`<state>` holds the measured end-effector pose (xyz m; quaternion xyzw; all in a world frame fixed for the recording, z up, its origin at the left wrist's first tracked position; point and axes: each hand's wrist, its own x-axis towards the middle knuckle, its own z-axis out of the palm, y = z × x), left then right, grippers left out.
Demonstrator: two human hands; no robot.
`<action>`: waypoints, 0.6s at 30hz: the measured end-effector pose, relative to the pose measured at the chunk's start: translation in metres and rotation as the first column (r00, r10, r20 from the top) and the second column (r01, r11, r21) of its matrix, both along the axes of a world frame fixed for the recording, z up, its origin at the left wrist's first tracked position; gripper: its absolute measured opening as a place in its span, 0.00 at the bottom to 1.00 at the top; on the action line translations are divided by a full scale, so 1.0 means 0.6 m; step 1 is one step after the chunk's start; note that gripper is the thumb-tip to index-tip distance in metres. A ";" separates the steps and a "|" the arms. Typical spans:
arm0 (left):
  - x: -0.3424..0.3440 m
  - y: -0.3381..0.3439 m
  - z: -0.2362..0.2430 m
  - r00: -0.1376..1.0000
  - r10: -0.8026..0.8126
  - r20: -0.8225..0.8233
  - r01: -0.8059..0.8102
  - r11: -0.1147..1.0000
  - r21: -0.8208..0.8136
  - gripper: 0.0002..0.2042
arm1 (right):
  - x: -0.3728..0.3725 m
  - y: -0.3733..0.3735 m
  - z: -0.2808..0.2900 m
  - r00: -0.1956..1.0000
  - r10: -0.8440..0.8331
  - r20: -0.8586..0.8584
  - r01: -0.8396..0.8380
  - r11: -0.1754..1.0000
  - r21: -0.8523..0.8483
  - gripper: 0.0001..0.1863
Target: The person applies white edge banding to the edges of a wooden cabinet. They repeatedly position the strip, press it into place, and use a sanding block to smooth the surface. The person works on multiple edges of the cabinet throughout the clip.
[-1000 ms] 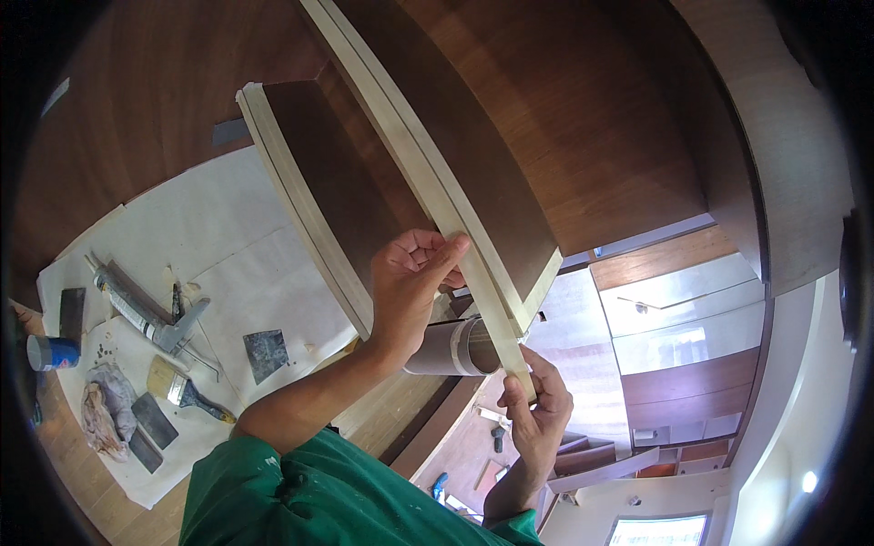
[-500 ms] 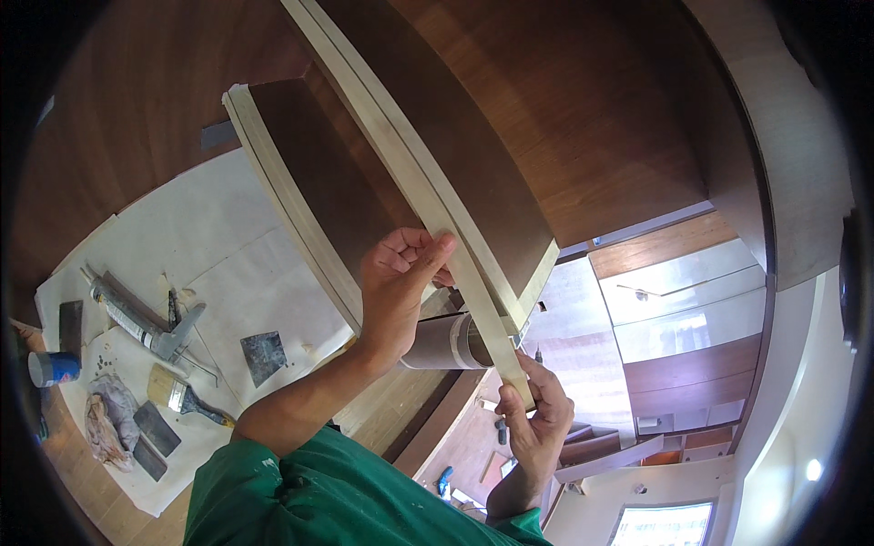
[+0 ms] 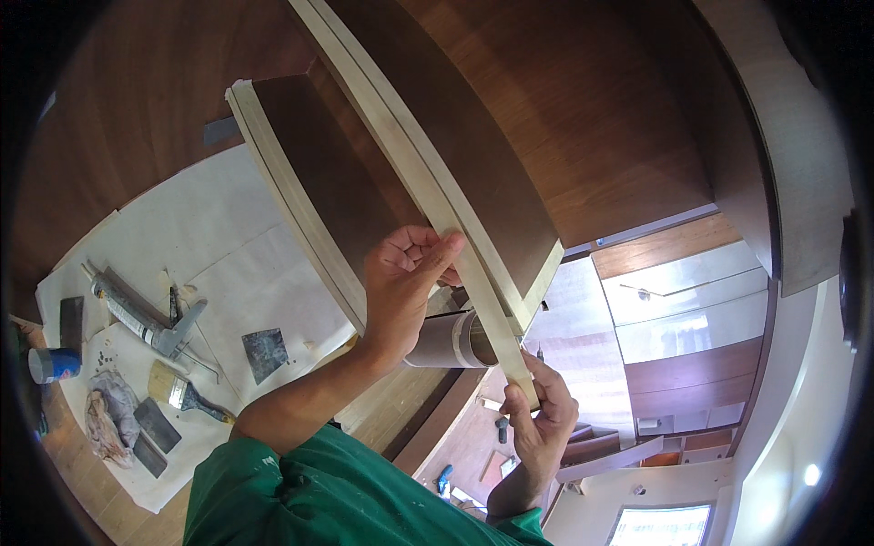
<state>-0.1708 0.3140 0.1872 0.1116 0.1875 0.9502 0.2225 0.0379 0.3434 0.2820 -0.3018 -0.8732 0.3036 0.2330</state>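
A long, thin, pale edging strip (image 3: pixel 487 305) runs along the front edge of the brown shelf board (image 3: pixel 455 114), and its near end stands a little away from the edge. My left hand (image 3: pixel 405 282) pinches it between thumb and fingers partway along. Closer to me, my right hand (image 3: pixel 543 414) grips the strip's free end, thumb on one side and fingers on the other. A second shelf board (image 3: pixel 314 164) with a similar pale edge sits to the left. Behind my hands lies a wide grey-brown roll or tube (image 3: pixel 442 341).
At left, a pale sheet (image 3: pixel 228 205) carries a caulking gun (image 3: pixel 141 314), a wide brush (image 3: pixel 182 391), dark flat scrapers (image 3: pixel 264 355) and a crumpled rag (image 3: pixel 111 419). A blue jar (image 3: pixel 55 366) stands beside it. Wooden cabinet panels (image 3: pixel 583 100) rise at the upper right.
My hands keep their hold on the strip, and its near end has shifted very slightly. The whole view has moved a little; otherwise things stay in place.
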 end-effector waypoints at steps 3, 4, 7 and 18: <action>0.000 0.005 -0.010 1.000 -0.030 0.008 0.029 0.999 0.044 0.09 | 0.003 -0.008 0.003 1.000 0.008 0.007 -0.008 1.000 0.017 0.20; 0.000 0.007 -0.013 0.999 -0.041 0.017 0.040 0.997 0.062 0.09 | 0.004 -0.010 0.004 1.000 0.012 0.009 -0.012 1.000 0.024 0.20; -0.001 0.007 -0.014 0.999 -0.027 0.027 0.024 0.997 0.074 0.09 | 0.005 0.000 -0.004 0.999 0.041 0.019 -0.042 0.995 0.085 0.20; 0.002 0.003 0.001 1.000 0.005 0.015 -0.005 1.000 -0.007 0.08 | 0.001 0.004 -0.005 1.000 0.009 -0.005 -0.008 1.000 0.016 0.21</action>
